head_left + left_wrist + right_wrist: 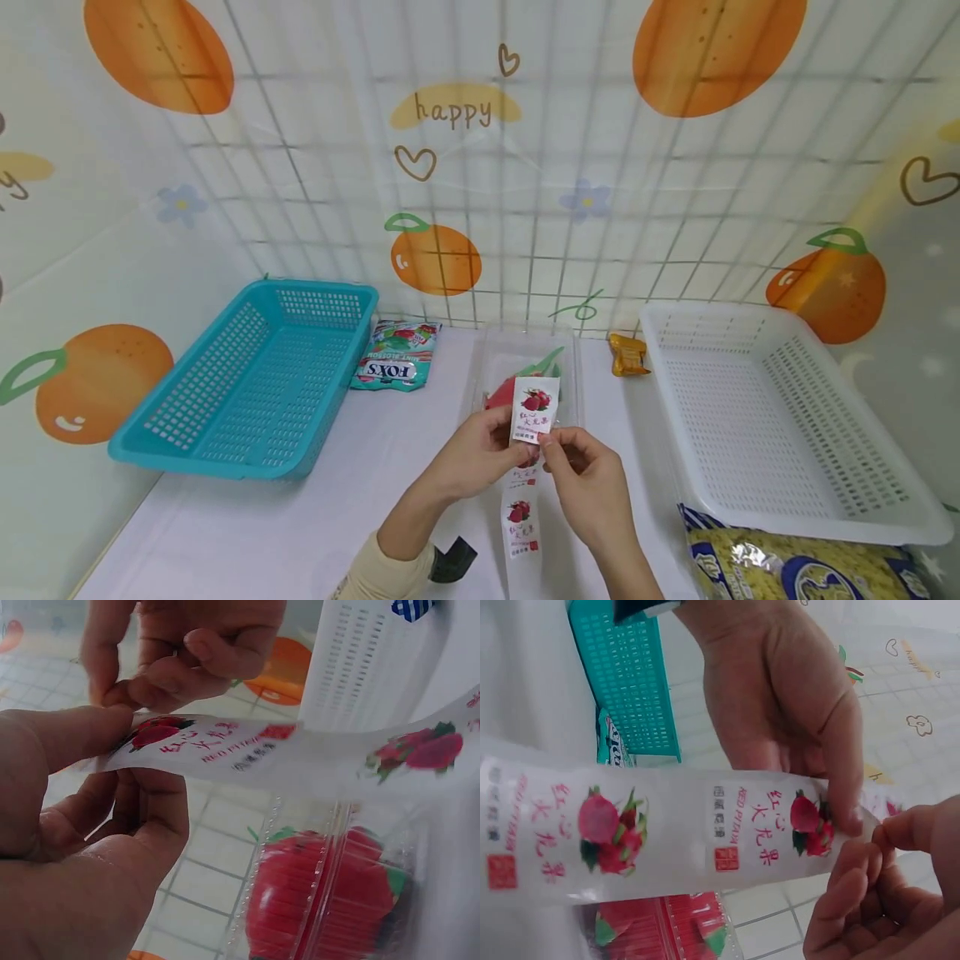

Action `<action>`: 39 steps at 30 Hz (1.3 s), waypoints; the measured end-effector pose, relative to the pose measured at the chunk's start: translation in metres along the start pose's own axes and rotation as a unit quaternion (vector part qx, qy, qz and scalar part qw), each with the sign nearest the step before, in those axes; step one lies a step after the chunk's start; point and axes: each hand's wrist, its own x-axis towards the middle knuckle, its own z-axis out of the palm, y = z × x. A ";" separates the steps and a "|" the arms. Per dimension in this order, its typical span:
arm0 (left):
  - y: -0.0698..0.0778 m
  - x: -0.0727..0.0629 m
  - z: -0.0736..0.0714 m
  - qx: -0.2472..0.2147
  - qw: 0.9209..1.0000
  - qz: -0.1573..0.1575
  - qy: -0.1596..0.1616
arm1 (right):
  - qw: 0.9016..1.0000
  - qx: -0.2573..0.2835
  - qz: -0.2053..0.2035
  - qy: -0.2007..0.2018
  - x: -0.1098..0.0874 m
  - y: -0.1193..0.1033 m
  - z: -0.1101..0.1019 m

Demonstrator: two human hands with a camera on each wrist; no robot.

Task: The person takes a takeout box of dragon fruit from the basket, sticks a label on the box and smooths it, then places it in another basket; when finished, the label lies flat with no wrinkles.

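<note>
Left grip (477, 457) pinches label strip (520, 525); clear box (517, 343) holds red fruit (500, 393).

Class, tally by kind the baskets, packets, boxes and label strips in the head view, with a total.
Baskets: 2 (turquoise rectangular plastic basket, white rectangular plastic basket)
Packets: 3 (flat teal FOX'S packet, small orange packet, large yellow packet)
Boxes: 1 (clear plastic box)
Label strips: 1 (long white strip printed with red fruit)
Total: 7

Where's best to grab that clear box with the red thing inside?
Probably by the long walls of the clear box, left hand from the left, right hand from the right: its long sides run away from the person, touching no neighbour.
</note>
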 end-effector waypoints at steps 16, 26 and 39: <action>-0.002 0.004 0.005 0.001 0.999 0.037 0.036 | 1.000 0.014 -0.013 -0.002 -0.002 0.001 -0.001; -0.003 0.002 0.009 0.043 0.996 0.042 0.066 | 1.000 0.009 -0.003 0.006 -0.001 -0.002 0.000; -0.007 0.003 0.012 0.115 0.987 0.068 0.088 | 0.999 -0.034 0.002 0.020 0.004 0.003 -0.004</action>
